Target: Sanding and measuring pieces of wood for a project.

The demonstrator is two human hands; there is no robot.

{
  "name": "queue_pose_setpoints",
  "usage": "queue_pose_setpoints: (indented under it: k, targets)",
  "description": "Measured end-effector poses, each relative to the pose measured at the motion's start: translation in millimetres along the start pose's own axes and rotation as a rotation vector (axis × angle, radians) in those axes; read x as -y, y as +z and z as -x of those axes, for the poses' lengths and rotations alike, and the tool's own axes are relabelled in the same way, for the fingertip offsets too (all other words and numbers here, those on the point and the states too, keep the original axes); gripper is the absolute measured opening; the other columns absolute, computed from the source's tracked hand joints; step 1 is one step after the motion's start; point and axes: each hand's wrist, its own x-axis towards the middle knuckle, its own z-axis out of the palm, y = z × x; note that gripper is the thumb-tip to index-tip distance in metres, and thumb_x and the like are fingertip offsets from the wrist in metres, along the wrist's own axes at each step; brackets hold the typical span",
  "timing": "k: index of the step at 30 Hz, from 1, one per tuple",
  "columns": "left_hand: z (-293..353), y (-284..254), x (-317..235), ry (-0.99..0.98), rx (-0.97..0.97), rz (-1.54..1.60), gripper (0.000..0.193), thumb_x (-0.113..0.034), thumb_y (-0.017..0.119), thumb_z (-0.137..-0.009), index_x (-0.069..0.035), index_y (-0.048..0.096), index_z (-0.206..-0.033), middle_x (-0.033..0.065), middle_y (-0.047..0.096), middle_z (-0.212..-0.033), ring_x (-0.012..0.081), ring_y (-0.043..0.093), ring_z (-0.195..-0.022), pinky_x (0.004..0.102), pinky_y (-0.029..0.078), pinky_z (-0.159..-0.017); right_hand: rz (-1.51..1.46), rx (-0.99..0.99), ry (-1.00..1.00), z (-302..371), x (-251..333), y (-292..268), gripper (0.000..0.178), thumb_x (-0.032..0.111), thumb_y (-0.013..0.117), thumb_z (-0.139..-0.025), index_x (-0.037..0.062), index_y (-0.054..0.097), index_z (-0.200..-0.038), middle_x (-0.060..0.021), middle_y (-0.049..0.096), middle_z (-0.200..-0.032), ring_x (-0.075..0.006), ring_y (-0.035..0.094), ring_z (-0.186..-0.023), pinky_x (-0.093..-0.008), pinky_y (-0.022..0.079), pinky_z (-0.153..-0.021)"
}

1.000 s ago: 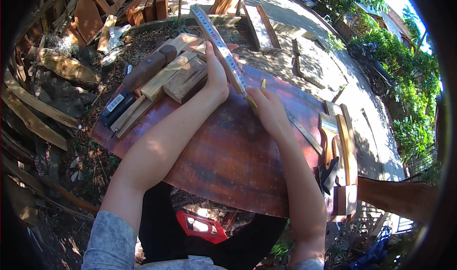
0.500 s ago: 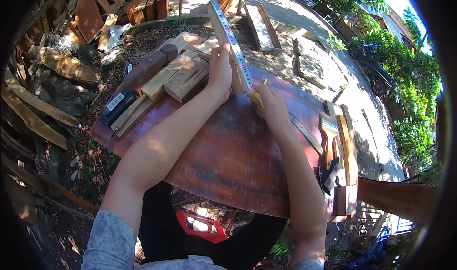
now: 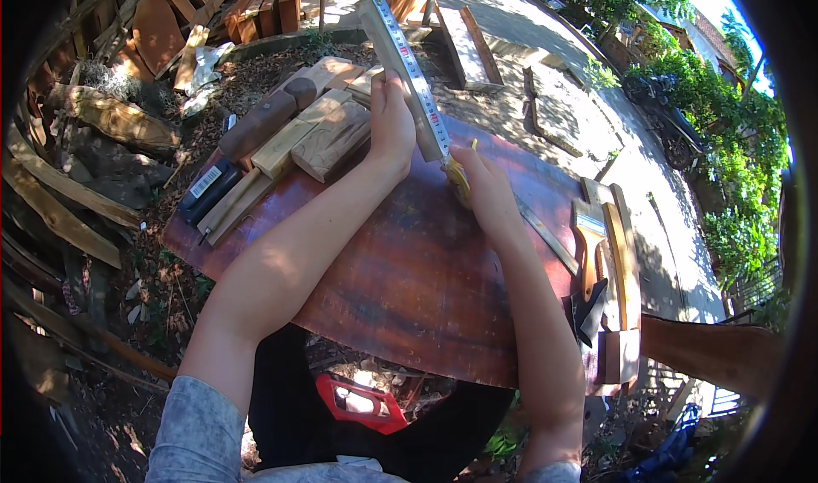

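Note:
My left hand (image 3: 392,134) is closed around a narrow wooden board (image 3: 385,42), raised at a slant above the work table (image 3: 400,304). Along the board's right edge runs the pulled-out blade (image 3: 417,83) of a tape measure. Its yellow case (image 3: 457,181) sits in my right hand (image 3: 484,185), at the board's near end. The fingertips of both hands are partly hidden. Left of my left hand lie wooden blocks (image 3: 328,142) and a longer pale wood piece (image 3: 298,134).
A dark tool with a barcode label (image 3: 211,189) lies at the table's left. On the right are a paintbrush (image 3: 590,249), a metal ruler (image 3: 548,238) and wood strips (image 3: 625,257). Below the table's near edge is a red frame-like object (image 3: 362,405). Scrap wood (image 3: 119,117) is piled far left.
The board has turned slightly, so more of its broad face shows, and its far end has shifted a little left. Both hands stay nearly in place with their grips unchanged.

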Motion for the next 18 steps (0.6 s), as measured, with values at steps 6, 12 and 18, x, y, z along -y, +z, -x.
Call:
queue_pose_setpoints:
  k: [6, 12, 18]
  targets:
    - [8, 5, -13, -0.025, 0.003, 0.012, 0.036, -0.04, 0.034, -0.122, -0.009, 0.044, -0.138, 0.0156, 0.07, -0.119, 0.0238, 0.074, -0.102, 0.0421, 0.062, -0.094, 0.072, -0.005, -0.05, 5, 9, 2, 0.048, 0.046, 0.052, -0.109, 0.0048, 0.075, -0.121, -0.0221, 0.074, -0.103, -0.0363, 0.069, -0.096, -0.0445, 0.05, -0.087]
    - [11, 7, -14, -0.015, -0.007, 0.007, 0.034, -0.039, 0.035, -0.122, -0.009, 0.044, -0.137, 0.0145, 0.069, -0.118, 0.0231, 0.074, -0.102, 0.0412, 0.062, -0.093, 0.019, -0.017, 0.026, 5, 9, 3, 0.047, 0.046, 0.053, -0.109, 0.0067, 0.076, -0.122, -0.0216, 0.074, -0.105, -0.0364, 0.069, -0.098, -0.0438, 0.05, -0.089]
    - [13, 8, -15, -0.018, 0.004, -0.015, 0.034, -0.039, 0.035, -0.122, -0.009, 0.043, -0.136, 0.0146, 0.068, -0.121, 0.0231, 0.074, -0.104, 0.0409, 0.062, -0.092, -0.019, -0.011, 0.041, 2, 6, 3, 0.051, 0.046, 0.053, -0.109, 0.0023, 0.076, -0.122, -0.0216, 0.075, -0.107, -0.0348, 0.07, -0.1, -0.0424, 0.05, -0.091]
